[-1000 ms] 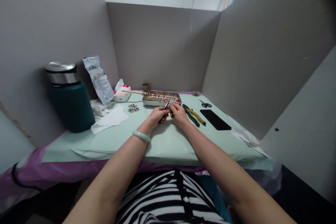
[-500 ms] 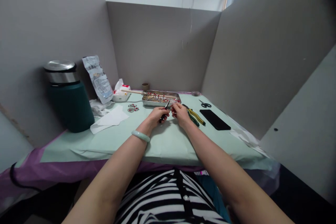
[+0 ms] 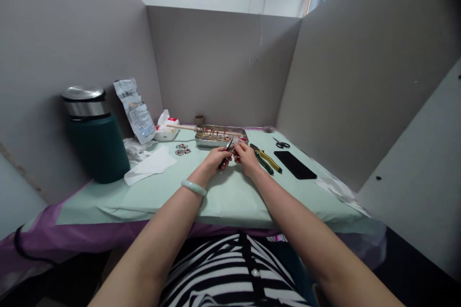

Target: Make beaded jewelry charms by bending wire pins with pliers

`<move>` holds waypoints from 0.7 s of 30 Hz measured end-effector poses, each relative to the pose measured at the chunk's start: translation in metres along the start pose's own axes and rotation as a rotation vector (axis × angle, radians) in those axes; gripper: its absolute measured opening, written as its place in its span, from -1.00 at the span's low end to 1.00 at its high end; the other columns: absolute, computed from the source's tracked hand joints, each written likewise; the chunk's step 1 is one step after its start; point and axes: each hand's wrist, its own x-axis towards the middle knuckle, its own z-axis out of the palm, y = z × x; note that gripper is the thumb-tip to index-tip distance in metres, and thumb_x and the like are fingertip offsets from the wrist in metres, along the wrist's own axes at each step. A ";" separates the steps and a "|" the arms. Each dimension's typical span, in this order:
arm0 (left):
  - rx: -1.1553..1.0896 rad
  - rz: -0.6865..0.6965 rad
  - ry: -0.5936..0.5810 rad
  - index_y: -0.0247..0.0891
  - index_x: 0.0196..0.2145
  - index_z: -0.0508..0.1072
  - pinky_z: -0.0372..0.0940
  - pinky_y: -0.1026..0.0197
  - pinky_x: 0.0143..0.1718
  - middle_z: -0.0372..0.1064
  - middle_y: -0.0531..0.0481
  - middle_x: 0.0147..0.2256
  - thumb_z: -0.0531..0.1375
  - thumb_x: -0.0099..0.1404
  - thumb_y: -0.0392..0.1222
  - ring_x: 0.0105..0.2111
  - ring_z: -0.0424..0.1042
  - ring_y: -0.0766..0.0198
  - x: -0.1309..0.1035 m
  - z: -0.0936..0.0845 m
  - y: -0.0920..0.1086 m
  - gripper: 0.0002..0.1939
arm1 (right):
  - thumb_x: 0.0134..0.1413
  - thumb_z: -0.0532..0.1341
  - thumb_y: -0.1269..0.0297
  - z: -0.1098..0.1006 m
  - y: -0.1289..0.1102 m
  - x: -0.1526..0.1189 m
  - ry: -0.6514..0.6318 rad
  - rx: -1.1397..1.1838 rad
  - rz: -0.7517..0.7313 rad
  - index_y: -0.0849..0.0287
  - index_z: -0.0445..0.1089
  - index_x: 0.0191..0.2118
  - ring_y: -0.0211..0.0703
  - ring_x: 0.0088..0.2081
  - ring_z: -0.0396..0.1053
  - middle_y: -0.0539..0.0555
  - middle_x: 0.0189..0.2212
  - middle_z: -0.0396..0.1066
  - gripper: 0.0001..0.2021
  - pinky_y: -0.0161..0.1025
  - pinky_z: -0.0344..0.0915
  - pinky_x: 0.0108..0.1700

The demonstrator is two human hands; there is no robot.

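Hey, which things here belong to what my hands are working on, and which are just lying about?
Likely part of it:
- pointed tool, left hand
- small piece, right hand
- tray of beads
- red-and-silver pieces
- perhaps pliers, scissors

Seemingly just lying about:
- phone
- flask
- pouch
- tissues
- cup

Both bare forearms reach forward from either side of the body, slanting inward until the two hands nearly meet in front. The left hand [image 3: 218, 157] is closed, its fingers curled inward, with a pale green bangle [image 3: 193, 187] around the wrist. The right hand [image 3: 245, 156] is just beside it, wrist bare, fingers bent and bunched toward the left. Fingertip detail is too small to make out.
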 end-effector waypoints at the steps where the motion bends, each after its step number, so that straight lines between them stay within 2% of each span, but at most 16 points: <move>1: 0.006 0.006 0.007 -0.30 -0.50 0.28 -0.08 0.32 -0.71 0.20 0.08 -0.61 0.12 0.01 -0.35 -0.69 0.14 0.45 0.000 0.000 0.000 -0.95 | -0.14 0.25 -0.02 0.000 0.000 0.000 -0.003 0.001 0.004 0.17 0.24 -0.48 -0.42 -0.64 0.10 -0.10 -0.62 0.21 -0.66 -0.41 -0.03 -0.65; 8: 0.141 0.041 -0.025 -0.27 -0.53 0.24 -0.09 0.30 -0.71 0.13 0.11 -0.65 0.06 0.01 -0.38 -0.72 0.07 0.46 0.002 0.001 -0.001 -0.94 | -0.13 0.25 0.00 0.000 0.003 0.002 0.021 -0.047 -0.022 0.17 0.21 -0.54 -0.41 -0.66 0.07 -0.12 -0.70 0.14 -0.66 -0.40 -0.02 -0.66; 13: 0.183 0.056 -0.056 -0.26 -0.54 0.22 -0.07 0.29 -0.70 0.12 0.12 -0.65 0.05 0.01 -0.39 -0.73 0.06 0.46 0.000 0.000 0.001 -0.93 | -0.14 0.26 0.03 -0.004 0.003 0.004 0.041 0.019 -0.016 0.17 0.23 -0.52 -0.40 -0.64 0.07 -0.11 -0.69 0.16 -0.69 -0.41 -0.01 -0.65; 21: 0.337 -0.003 0.053 -0.25 -0.56 0.19 -0.07 0.30 -0.68 0.09 0.14 -0.68 0.04 0.01 -0.39 -0.74 0.04 0.45 -0.008 0.003 0.009 -0.91 | -0.13 0.23 0.01 -0.003 -0.002 0.003 0.039 0.034 -0.005 0.18 0.34 -0.37 -0.39 -0.60 0.13 -0.05 -0.52 0.30 -0.69 -0.41 -0.02 -0.64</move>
